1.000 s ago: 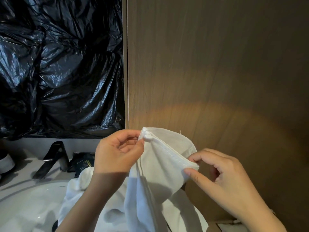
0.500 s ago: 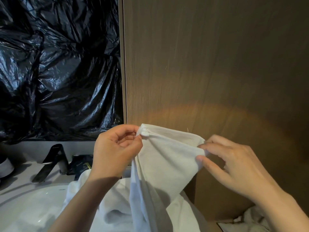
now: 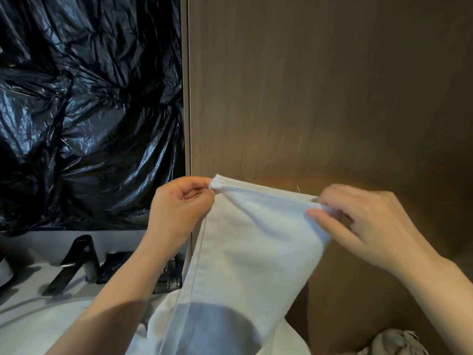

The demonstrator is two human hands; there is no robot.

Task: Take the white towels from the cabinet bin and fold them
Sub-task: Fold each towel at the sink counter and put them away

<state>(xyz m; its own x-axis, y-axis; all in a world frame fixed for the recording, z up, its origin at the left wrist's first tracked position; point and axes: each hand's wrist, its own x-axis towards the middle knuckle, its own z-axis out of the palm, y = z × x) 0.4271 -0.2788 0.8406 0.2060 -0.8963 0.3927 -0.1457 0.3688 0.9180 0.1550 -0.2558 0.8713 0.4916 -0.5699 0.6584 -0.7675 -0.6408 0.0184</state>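
A white towel [image 3: 256,247] is held up before the wooden cabinet door [image 3: 332,85], hanging toward 6 o'clock. Its top corners are pinched between curled fingers: by the left hand [image 3: 179,203] at 9 o'clock, by the right hand [image 3: 368,219] at 3 o'clock.

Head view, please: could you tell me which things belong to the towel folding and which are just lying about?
Job: white towel, pinched at its top edge by the left hand and right hand; crumpled white cloth, lower right.
Lying about: black tap, black plastic sheeting, dark packet.
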